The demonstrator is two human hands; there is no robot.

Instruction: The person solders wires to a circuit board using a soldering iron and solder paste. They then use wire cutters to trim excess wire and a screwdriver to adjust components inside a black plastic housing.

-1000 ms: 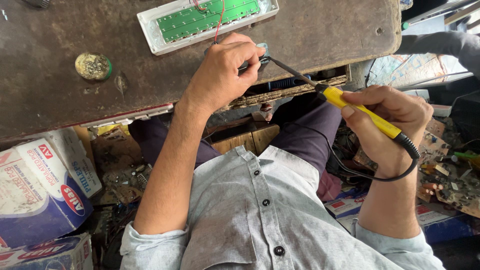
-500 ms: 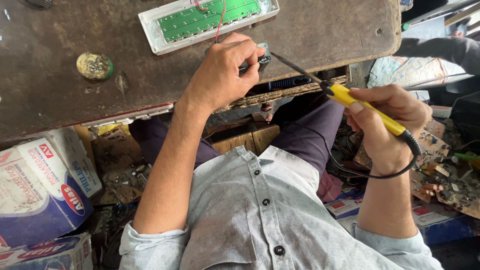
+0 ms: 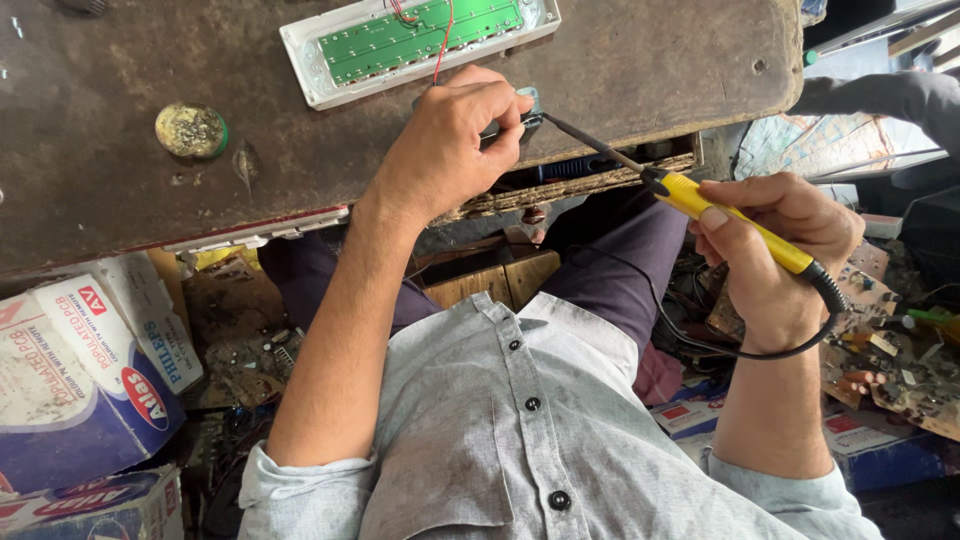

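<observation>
My left hand (image 3: 450, 140) rests on the edge of the dark worn workbench (image 3: 120, 210) and pinches a small dark component (image 3: 515, 118) between thumb and fingers. My right hand (image 3: 775, 245) grips a yellow-handled soldering iron (image 3: 725, 215); its thin metal tip (image 3: 560, 128) touches the component. Just beyond my left hand lies a white tray-like lamp housing (image 3: 310, 60) holding a green circuit board (image 3: 420, 35), with red wires (image 3: 440, 45) running from it toward my hand.
A round tin of flux or solder residue (image 3: 190, 130) sits on the bench at left. Cardboard boxes (image 3: 80, 380) are stacked at lower left. Loose circuit boards and scrap (image 3: 900, 350) lie at right. A black cord (image 3: 690, 330) loops from the iron.
The soldering iron's tip has moved in slightly and stays against the component in my left hand. Both hands have otherwise held their places.
</observation>
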